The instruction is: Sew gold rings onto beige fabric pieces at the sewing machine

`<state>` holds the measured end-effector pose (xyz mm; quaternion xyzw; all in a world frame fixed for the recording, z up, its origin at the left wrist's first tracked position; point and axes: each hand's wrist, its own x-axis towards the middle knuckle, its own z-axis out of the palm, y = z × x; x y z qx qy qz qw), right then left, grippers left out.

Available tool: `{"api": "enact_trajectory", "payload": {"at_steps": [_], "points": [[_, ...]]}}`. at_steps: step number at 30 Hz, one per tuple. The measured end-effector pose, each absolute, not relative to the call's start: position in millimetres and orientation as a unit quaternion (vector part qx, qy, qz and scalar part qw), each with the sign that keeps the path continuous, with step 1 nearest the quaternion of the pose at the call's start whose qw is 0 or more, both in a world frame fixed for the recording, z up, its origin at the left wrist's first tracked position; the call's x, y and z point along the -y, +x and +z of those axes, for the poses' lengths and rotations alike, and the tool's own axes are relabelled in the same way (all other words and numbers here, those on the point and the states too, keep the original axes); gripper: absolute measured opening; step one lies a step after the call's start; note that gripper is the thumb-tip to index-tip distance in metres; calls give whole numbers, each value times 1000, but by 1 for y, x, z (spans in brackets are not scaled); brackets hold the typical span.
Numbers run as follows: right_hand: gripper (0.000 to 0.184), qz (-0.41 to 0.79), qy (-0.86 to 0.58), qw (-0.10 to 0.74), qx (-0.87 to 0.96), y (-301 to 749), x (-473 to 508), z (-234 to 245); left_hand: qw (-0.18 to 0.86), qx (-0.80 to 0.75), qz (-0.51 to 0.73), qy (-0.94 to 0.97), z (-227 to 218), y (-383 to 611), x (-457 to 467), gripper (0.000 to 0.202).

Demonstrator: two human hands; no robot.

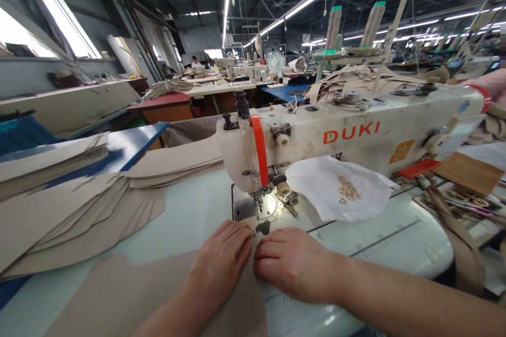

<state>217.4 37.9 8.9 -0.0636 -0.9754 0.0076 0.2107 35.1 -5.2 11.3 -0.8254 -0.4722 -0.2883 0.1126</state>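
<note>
A flat beige fabric panel lies on the sewing machine bed and runs up to the presser foot. My left hand rests on the panel with bent fingers, closed on it near its right edge. Close beside it, my right hand has its fingers curled together at that same edge; its fingertips are partly hidden. Both hands are just in front of the needle area of the white sewing machine. The panel's narrow end shows beyond my left fingertips, near the needle plate.
Stacks of beige panels spread over the left side. On the bed at right, a white cloth carries several small gold-coloured metal pieces. A red block and brown board lie farther right. Thread cones stand behind.
</note>
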Motion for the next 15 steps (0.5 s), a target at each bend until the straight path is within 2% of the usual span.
{"api": "enact_trajectory", "payload": {"at_steps": [15], "points": [[16,26,-121,226,966,216,-33,19,92,483,-275,-826,9,34,8,22]]}}
